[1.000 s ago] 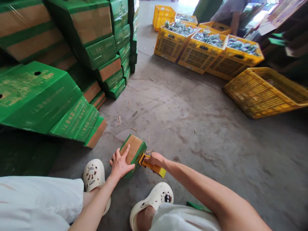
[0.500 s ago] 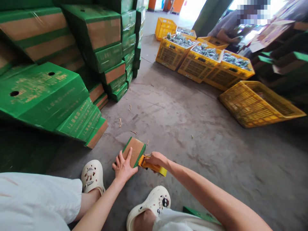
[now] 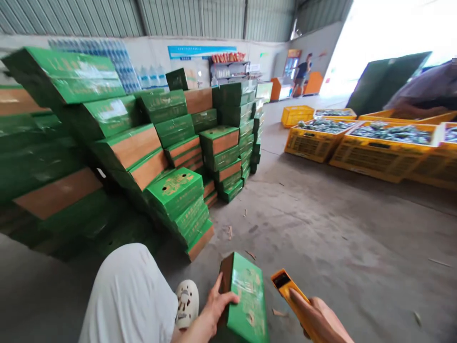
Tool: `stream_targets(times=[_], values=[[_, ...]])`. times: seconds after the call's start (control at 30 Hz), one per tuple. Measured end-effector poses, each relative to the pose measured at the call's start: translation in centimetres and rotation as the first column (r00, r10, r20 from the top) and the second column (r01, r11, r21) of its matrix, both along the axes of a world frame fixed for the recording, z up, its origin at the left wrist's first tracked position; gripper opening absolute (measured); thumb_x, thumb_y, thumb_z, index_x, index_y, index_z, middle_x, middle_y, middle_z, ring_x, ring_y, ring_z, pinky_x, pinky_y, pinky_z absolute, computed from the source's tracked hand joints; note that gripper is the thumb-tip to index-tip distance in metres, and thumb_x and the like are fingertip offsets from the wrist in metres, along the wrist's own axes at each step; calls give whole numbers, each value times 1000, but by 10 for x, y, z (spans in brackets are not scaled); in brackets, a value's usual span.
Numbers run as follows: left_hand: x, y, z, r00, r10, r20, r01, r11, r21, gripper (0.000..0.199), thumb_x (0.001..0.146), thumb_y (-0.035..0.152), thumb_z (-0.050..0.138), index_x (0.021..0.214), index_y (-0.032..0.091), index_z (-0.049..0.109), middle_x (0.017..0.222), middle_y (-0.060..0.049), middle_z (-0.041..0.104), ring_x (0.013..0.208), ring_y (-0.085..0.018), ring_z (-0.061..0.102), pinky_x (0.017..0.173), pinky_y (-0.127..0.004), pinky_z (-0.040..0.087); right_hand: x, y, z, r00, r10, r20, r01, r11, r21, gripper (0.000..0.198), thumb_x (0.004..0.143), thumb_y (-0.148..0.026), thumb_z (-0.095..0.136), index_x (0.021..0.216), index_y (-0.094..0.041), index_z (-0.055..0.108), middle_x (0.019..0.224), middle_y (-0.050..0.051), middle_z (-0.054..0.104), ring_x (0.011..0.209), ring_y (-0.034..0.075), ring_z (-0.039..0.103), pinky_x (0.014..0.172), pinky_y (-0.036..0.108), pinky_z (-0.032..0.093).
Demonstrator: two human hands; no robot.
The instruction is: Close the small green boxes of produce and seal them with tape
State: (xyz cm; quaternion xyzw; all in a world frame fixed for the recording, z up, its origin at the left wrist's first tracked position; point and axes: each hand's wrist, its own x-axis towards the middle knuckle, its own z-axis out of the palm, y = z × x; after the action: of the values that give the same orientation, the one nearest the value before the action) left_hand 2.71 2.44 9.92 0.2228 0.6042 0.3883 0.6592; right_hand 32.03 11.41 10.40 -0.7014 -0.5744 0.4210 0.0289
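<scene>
A green cardboard box (image 3: 248, 297) with a brown side and gold print stands on the floor in front of me, clear tape shining on its printed face. My left hand (image 3: 217, 301) grips its left edge, thumb on the green face and fingers along the brown side. To the right of the box, my right hand (image 3: 317, 317) is closed around an orange tape dispenser (image 3: 285, 281). The dispenser's front end points up and left, apart from the box. The tape roll is out of sight.
Stacks of green boxes (image 3: 178, 190) rise at the left. Yellow crates (image 3: 378, 157) filled with small silvery-green items stand at the right, with a person (image 3: 417, 90) bending behind them. Brown scraps (image 3: 229, 232) litter the floor. Another person (image 3: 303, 74) stands far back.
My view has swung up and left. The box has been turned so its printed green face shows. My right hand has drawn the tape dispenser away from the box.
</scene>
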Motion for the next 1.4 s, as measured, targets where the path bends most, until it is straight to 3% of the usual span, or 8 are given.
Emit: stream_targets(times=[0.23, 0.43, 0.53, 0.67, 0.73, 1.0, 1.23, 1.4], values=[[-42, -29, 98, 895, 142, 424, -186, 980, 65, 81, 63, 51, 78, 131, 8, 67, 109, -19, 78, 104, -37, 75, 88, -45, 61, -26, -20, -1, 998, 27, -58, -23, 998, 66, 55, 82, -73, 46, 55, -25, 49, 59, 12, 67, 63, 30, 75, 54, 32, 53], [-166, 29, 272, 967, 255, -6, -222, 854, 471, 70, 69, 41, 74, 131, 9, 67, 94, -10, 80, 99, -35, 76, 87, -46, 62, -46, -25, 1, 997, 74, -35, -70, 991, 114, 54, 78, -75, 51, 57, -25, 47, 59, 9, 65, 60, 29, 73, 48, 31, 50], [-225, 65, 324, 861, 363, -358, -61, 770, 635, 73, 77, 41, 67, 143, 11, 59, 119, -10, 76, 116, -36, 69, 103, -56, 54, -46, -29, 0, 996, 85, -14, -82, 989, 120, 54, 75, -74, 55, 55, -25, 45, 59, 8, 65, 62, 29, 73, 49, 32, 51], [-257, 89, 314, 214, 704, -678, 131, 667, 734, 61, 87, 49, 65, 142, 23, 64, 156, -10, 51, 148, -37, 41, 125, -59, 29, -44, -31, -4, 996, 67, 66, -79, 979, 189, 52, 73, -69, 61, 53, -24, 43, 60, 7, 64, 69, 30, 73, 51, 32, 51], [-250, 92, 289, 61, 667, -742, 199, 721, 664, 63, 91, 60, 63, 146, 27, 61, 165, -11, 37, 155, -41, 28, 125, -64, 24, -43, -31, -6, 994, 64, 93, -82, 978, 193, 52, 72, -66, 63, 51, -24, 41, 59, 7, 63, 70, 30, 72, 52, 32, 51], [-183, 111, 250, -168, 667, -726, 280, 738, 614, 107, 76, 76, 75, 157, 18, 37, 172, -25, -12, 156, -55, -9, 114, -83, 3, -37, -33, -25, 993, 66, 102, -84, 980, 181, 49, 77, -64, 56, 51, -24, 43, 62, 6, 64, 67, 26, 68, 59, 32, 50], [-199, 133, 254, -204, 664, -719, 436, 719, 540, 58, 86, 38, 70, 139, 22, 54, 154, -16, 48, 157, -43, 18, 122, -73, -4, -34, -31, -34, 985, 102, 138, -119, 985, 125, 49, 85, -62, 53, 56, -23, 46, 68, 7, 66, 66, 21, 64, 57, 28, 40], [-253, 94, 246, -159, 702, -695, 513, 660, 549, 68, 84, 35, 64, 146, 16, 44, 156, -20, 43, 153, -41, 29, 127, -63, 18, -32, -29, -30, 978, 167, 123, -179, 979, 94, 51, 90, -60, 56, 58, -21, 45, 68, 4, 64, 64, 17, 59, 54, 26, 32]])
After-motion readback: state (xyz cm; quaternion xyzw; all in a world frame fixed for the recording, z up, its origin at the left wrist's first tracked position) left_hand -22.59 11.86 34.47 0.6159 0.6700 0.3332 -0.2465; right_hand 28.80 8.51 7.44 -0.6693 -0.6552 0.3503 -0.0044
